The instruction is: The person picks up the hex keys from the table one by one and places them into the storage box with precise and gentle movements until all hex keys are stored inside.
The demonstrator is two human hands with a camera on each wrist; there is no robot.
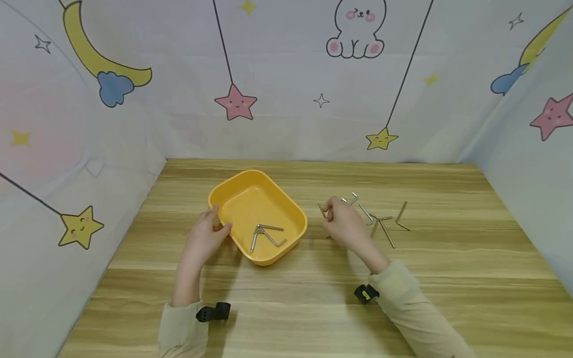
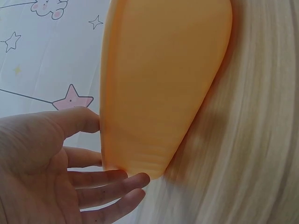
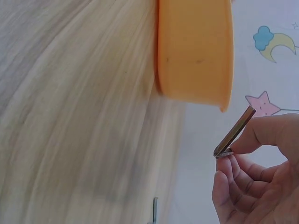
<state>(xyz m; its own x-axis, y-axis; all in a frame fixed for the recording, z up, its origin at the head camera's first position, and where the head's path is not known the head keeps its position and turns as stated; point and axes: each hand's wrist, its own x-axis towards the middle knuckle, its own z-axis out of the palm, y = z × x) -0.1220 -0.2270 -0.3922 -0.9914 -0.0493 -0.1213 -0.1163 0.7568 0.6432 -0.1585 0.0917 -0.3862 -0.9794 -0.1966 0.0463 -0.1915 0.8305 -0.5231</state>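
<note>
A yellow plastic basin [image 1: 239,206] stands left of the table's middle, with a few silver hex keys [image 1: 253,240] lying inside at its near end. My left hand [image 1: 205,236] holds the basin's left rim, the thumb over the edge and fingers along the outside wall [image 2: 159,102]. To the right of the basin, my right hand [image 1: 345,223] pinches a bronze-coloured hex key [image 3: 235,132] between thumb and fingertips, apart from the basin. Beside and beyond that hand lie several loose hex keys, some silver [image 1: 364,213], some bronze-coloured [image 1: 387,234], partly hidden by the hand.
All of this is on a wood-grain table [image 1: 286,308]. White cloth [image 1: 291,134] printed with stars and moons hangs along the back and both sides. A black wrist camera [image 1: 214,312] is strapped at the left sleeve, another [image 1: 366,294] at the right.
</note>
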